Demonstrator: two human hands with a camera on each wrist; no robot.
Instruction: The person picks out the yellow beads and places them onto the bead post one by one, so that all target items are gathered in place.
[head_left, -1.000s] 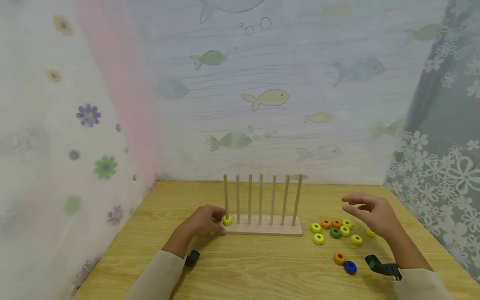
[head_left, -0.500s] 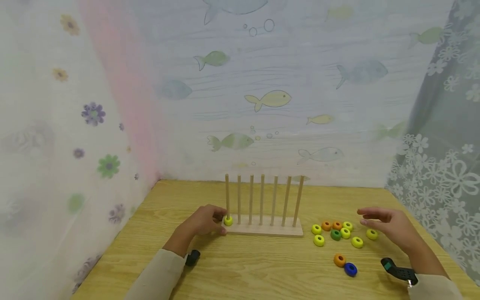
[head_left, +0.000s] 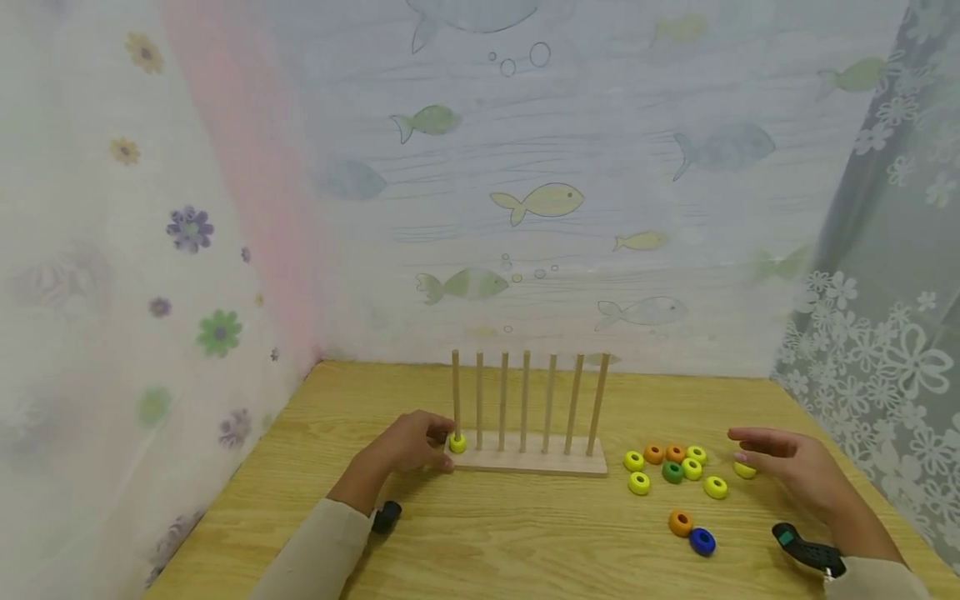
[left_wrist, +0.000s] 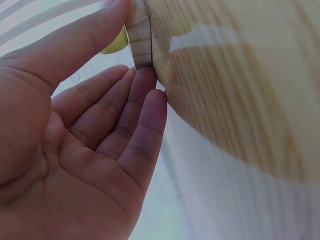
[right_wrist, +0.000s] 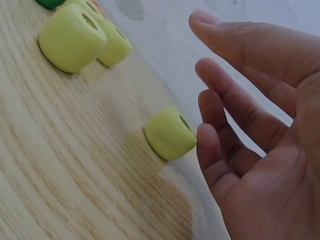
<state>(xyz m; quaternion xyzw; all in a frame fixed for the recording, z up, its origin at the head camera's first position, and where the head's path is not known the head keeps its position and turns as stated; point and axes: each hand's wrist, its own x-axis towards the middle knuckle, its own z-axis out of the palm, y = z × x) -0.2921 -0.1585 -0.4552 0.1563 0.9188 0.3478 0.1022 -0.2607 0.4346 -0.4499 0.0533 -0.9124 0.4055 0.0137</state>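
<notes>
A wooden rack (head_left: 528,458) with several upright pegs stands mid-table, and one yellow bead (head_left: 457,444) sits low on its leftmost peg. My left hand (head_left: 441,446) pinches the rack's left end; in the left wrist view the thumb lies on top of the base corner (left_wrist: 138,35) and the fingers (left_wrist: 145,95) press its end, with the yellow bead (left_wrist: 114,45) just behind. My right hand (head_left: 752,447) hovers with relaxed fingers beside a lone yellow bead (head_left: 745,470). In the right wrist view the fingertips (right_wrist: 207,135) are close to this bead (right_wrist: 170,134) and hold nothing.
Loose beads lie right of the rack: yellow (head_left: 639,482), orange (head_left: 654,453) and green (head_left: 672,472) in a cluster, then an orange one (head_left: 680,522) and a blue one (head_left: 702,542) nearer me. Printed curtains close off the table's left, back and right sides.
My right hand has dropped and moved right, from above the bead cluster to beside the lone yellow bead. The left hand has stayed on the rack's end.
</notes>
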